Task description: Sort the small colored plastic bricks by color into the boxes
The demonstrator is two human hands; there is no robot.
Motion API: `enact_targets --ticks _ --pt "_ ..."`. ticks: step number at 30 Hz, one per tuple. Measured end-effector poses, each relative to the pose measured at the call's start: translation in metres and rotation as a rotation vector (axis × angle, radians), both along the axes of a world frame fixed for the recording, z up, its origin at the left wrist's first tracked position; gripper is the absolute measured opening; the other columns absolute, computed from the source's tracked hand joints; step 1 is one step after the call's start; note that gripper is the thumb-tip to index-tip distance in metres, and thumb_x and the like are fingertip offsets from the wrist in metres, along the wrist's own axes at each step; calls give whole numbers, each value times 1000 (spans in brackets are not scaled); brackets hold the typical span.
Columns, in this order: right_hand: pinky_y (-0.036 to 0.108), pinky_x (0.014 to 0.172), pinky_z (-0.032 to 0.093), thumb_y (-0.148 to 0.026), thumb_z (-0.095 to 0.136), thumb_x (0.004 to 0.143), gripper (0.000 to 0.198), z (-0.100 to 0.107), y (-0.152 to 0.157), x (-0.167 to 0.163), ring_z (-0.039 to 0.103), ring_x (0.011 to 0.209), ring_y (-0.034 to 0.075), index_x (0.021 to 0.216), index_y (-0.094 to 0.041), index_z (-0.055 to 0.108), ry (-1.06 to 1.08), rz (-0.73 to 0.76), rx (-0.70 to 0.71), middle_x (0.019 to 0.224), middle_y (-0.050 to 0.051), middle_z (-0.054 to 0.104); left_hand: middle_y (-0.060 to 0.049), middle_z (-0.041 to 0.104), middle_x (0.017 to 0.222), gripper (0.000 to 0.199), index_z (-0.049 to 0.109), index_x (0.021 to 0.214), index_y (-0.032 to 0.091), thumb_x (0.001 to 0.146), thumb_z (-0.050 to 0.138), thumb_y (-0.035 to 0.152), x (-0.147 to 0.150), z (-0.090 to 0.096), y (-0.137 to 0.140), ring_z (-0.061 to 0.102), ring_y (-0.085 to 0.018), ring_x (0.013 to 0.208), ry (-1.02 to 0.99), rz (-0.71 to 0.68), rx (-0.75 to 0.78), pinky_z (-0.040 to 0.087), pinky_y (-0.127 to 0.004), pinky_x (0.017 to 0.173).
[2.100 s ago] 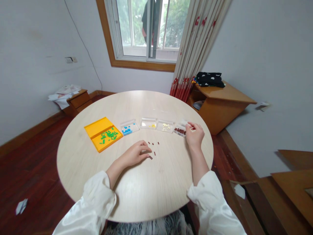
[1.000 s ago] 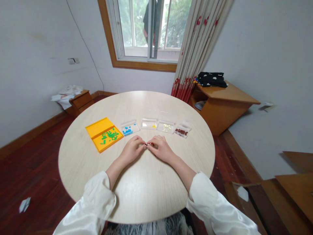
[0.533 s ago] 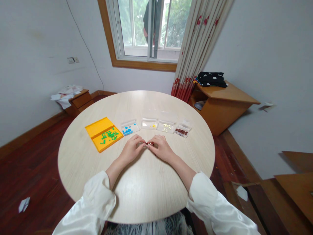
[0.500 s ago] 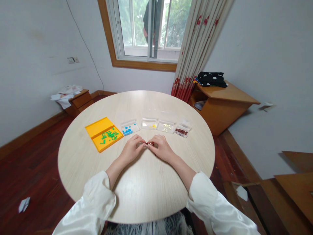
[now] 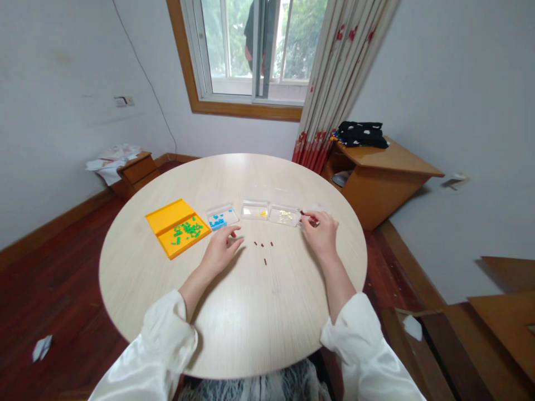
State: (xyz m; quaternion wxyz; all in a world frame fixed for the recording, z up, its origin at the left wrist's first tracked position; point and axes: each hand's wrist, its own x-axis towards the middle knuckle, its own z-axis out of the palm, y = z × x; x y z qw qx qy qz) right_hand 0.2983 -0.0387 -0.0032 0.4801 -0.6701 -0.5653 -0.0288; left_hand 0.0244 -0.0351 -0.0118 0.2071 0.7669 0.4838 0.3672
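Note:
Resting on the round wooden table (image 5: 251,323), my left hand (image 5: 220,249) has its fingers apart and holds nothing, just below a clear box of blue pieces (image 5: 222,217). My right hand (image 5: 320,233) reaches over the rightmost clear box, mostly hidden beneath it, and pinches a small dark red piece (image 5: 302,213) at its fingertips. Several loose dark red pieces (image 5: 263,245) lie on the table between my hands. A yellow tray (image 5: 166,216) with green pieces sits at the left. Clear boxes with yellow pieces (image 5: 254,210) and pale pieces (image 5: 284,215) stand in the row.
A wooden cabinet (image 5: 378,181) with a black dotted cloth (image 5: 359,133) stands beyond the table's right side, beside a curtain (image 5: 334,83). A low drawer unit (image 5: 134,169) with papers is at the left wall. A paper scrap (image 5: 40,348) lies on the floor.
My hands, joined at the table's middle over a dark red piece, have parted. The right went to the rightmost box with a piece; the left drew back, uncovering the loose pieces.

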Motion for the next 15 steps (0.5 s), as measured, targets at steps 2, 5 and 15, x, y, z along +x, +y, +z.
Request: enact_targets --ticks 2,5,15 --pt "37 79 35 -30 57 76 18 -2 2 15 56 78 22 77 -17 70 40 -87 -23 78 8 67 -3 61 85 25 60 104 16 80 60 22 0 0 -1 53 -13 71 3 0 0 46 -29 70" --pt "38 79 35 -33 56 74 21 -4 3 25 55 75 23 76 -17 70 60 -140 -46 76 8 67 -2 62 84 22 61 101 17 79 60 23 1 2 -2 54 -13 72 7 -1 3 46 -29 70" --pt "39 77 35 -37 54 75 26 -9 4 31 52 69 20 78 -17 71 37 -191 -35 78 8 67 -2 62 84 19 61 98 18 79 59 22 2 0 -1 54 -13 71 -11 -14 13 46 -29 69"
